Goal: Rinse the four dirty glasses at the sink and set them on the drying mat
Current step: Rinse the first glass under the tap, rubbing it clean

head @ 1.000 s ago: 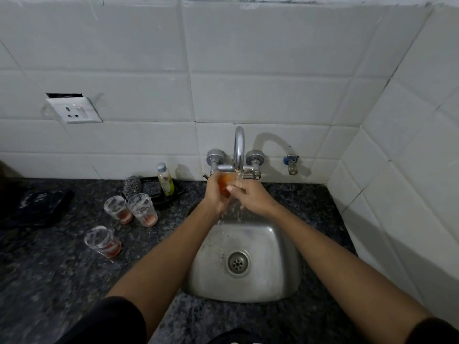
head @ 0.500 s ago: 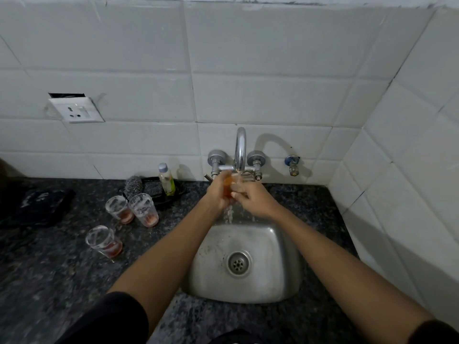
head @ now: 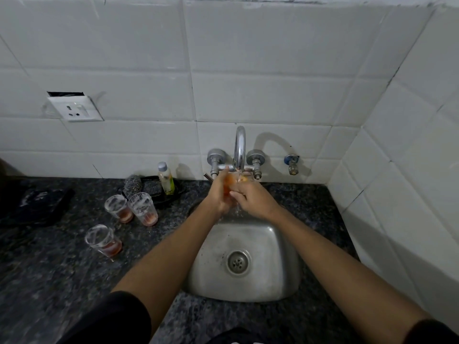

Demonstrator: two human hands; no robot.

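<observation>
Right now the glass point(head: 232, 186) in hand sits directly under the tap point(head: 240, 147), held above the back edge of the sink point(head: 248, 289), with orange-tinted liquid showing inside and water running over it. The left hand point(head: 218, 194) wraps round its left side and the right hand point(head: 250, 198) curls against it from the right, so both grasp the same glass. It is wet, and I judge that the main danger: a slick wall could slide out of the fingers and strike the steel basin or the tap's metal body close above it. Lifting it carelessly could also knock the rim against the spout.

Three more dirty glasses point(head: 119, 208) point(head: 145, 208) point(head: 103, 240) stand on the dark stone surface point(head: 49, 269) to the left, two of them touching or nearly so. Reaching for one could tip its neighbour and spill the reddish dregs. A soap bottle point(head: 166, 178) and a scrubber point(head: 133, 186) stand behind them. A dark cloth-like thing point(head: 37, 204) at far left may be the drying mat; I cannot tell.
</observation>
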